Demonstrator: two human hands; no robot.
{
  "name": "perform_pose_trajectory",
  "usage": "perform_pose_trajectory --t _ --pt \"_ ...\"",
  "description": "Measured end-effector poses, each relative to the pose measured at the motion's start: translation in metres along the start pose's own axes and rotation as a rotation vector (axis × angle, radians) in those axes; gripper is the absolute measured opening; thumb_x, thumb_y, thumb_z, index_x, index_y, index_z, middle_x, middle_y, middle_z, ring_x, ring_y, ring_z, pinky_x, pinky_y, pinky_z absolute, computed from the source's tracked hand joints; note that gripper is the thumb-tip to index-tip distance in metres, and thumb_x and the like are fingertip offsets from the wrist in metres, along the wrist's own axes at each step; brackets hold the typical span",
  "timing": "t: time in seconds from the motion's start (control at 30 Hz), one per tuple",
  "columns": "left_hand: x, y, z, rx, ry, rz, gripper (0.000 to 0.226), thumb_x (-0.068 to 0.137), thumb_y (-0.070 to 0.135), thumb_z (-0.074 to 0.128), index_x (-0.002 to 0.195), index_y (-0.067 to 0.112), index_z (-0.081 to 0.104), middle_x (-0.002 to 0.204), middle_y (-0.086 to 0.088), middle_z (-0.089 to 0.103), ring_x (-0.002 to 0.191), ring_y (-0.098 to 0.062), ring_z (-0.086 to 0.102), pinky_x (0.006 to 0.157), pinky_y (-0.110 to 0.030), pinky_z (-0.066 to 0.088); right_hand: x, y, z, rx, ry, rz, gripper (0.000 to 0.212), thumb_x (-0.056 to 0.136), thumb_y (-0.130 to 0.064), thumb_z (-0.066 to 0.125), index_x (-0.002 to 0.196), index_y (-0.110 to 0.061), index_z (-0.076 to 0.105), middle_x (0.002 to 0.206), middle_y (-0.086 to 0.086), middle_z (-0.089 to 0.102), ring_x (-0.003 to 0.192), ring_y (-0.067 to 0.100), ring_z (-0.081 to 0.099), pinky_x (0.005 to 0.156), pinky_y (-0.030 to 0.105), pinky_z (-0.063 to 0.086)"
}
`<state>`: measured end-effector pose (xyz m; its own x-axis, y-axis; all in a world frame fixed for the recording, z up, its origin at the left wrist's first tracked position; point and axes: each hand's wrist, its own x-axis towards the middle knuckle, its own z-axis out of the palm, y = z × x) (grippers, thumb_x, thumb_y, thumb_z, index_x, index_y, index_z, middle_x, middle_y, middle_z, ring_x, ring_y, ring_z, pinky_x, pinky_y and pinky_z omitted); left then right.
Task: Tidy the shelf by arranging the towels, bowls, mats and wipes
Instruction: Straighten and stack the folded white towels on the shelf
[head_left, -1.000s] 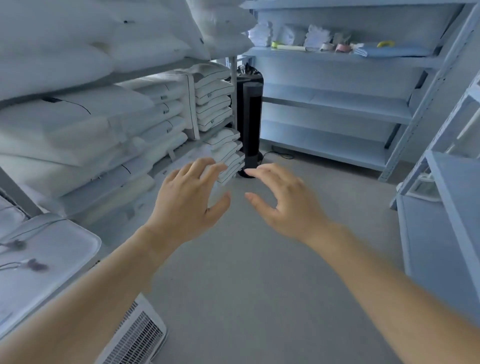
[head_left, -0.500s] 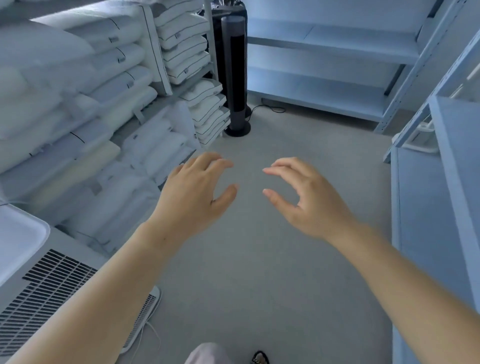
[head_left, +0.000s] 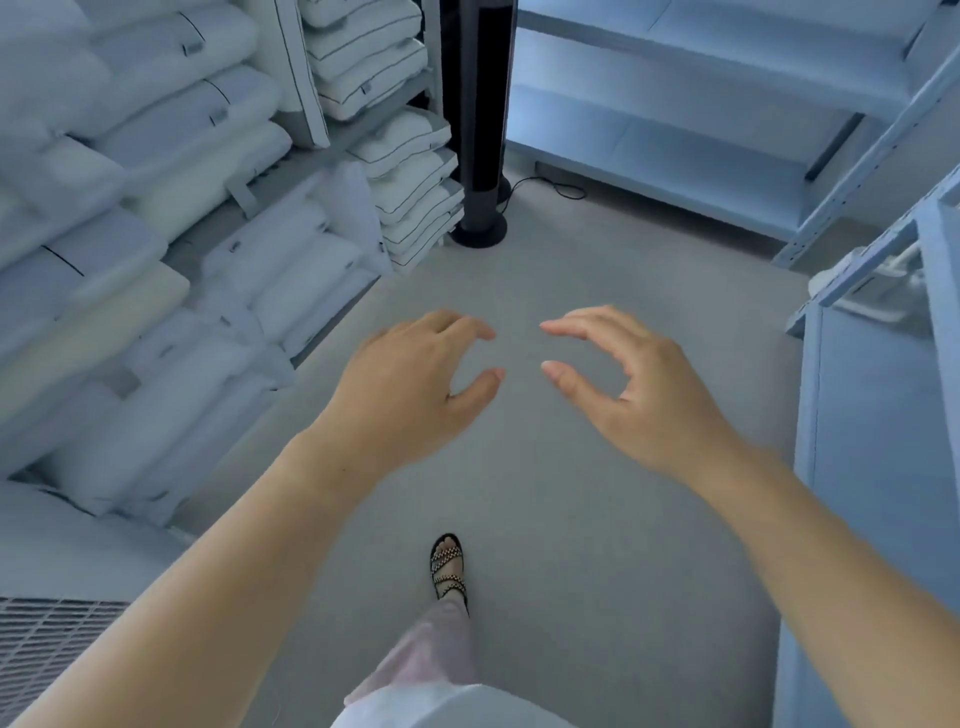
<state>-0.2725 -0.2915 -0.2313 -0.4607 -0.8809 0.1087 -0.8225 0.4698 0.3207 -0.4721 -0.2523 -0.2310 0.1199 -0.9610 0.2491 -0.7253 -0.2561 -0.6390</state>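
Note:
My left hand (head_left: 410, 384) and my right hand (head_left: 634, 395) are stretched out side by side over the grey floor, fingers curved and apart, holding nothing. Their fingertips almost face each other with a small gap between them. The shelf (head_left: 675, 104) at the far wall shows only its two bare lower boards. No towels, bowls, mats or wipes are visible in the head view.
White pillows (head_left: 171, 249) fill the rack on the left. A black tower fan (head_left: 480, 130) stands at that rack's far end, its cable on the floor. Another blue shelf unit (head_left: 883, 441) is on the right. A white vented appliance (head_left: 47, 634) sits bottom left. My sandalled foot (head_left: 448, 566) is on the floor.
The view has tipped downward: the upper shelf with its small items has left the frame and my foot and leg have come in. Both hands stay empty, held out in front.

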Motion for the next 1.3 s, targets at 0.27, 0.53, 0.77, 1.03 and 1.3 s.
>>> perform_pose_trajectory --t 0.27,0.53,0.77,1.03,1.3 --pt "0.135 -0.057 -0.018 -0.002 -0.024 -0.013 0.038 0.090 0.047 0.045 0.123 0.029 0.052 0.120 0.014 0.054 0.066 -0.007 0.037 0.071 -0.025 0.032 0.130 0.042 0.001 -0.018 -0.061 0.081 0.029 0.089 -0.038 0.057 0.114 -0.026 0.061 0.109 -0.018 0.053 0.106 0.002 0.051 0.085 0.007 0.035" --pt "0.261 -0.051 0.005 -0.135 -0.101 0.048 0.041 0.091 0.053 0.038 0.123 0.030 0.050 0.123 0.014 0.053 0.102 -0.009 0.053 0.078 -0.025 0.038 0.197 0.110 -0.026 -0.041 0.002 0.168 0.030 0.086 -0.043 0.056 0.112 -0.028 0.062 0.111 -0.018 0.055 0.108 0.001 0.052 0.094 0.019 0.039" --pt "0.369 -0.026 0.035 -0.063 -0.186 0.099 0.040 0.090 0.051 0.038 0.124 0.032 0.049 0.123 0.014 0.051 0.085 -0.009 0.048 0.077 -0.026 0.038 0.258 0.198 -0.058 -0.073 0.040 0.194 0.034 0.086 -0.046 0.049 0.113 -0.028 0.061 0.115 -0.014 0.056 0.110 0.005 0.051 0.096 0.029 0.042" --pt "0.522 0.060 0.061 0.018 -0.263 0.233 0.035 0.091 0.051 0.041 0.122 0.037 0.047 0.118 0.017 0.051 0.063 -0.002 0.049 0.074 -0.029 0.047 0.317 0.306 -0.148 -0.105 0.141 0.243 0.038 0.085 -0.049 0.048 0.114 -0.028 0.061 0.117 -0.014 0.056 0.111 0.005 0.051 0.096 0.031 0.043" --pt "0.618 0.105 0.083 -0.020 -0.271 0.270 0.033 0.090 0.049 0.043 0.120 0.037 0.049 0.118 0.017 0.052 0.093 -0.008 0.056 0.081 -0.034 0.049 0.365 0.381 -0.203 -0.077 0.208 0.272 0.041 0.085 -0.052 0.044 0.114 -0.029 0.061 0.115 -0.014 0.056 0.109 0.007 0.053 0.095 0.028 0.043"
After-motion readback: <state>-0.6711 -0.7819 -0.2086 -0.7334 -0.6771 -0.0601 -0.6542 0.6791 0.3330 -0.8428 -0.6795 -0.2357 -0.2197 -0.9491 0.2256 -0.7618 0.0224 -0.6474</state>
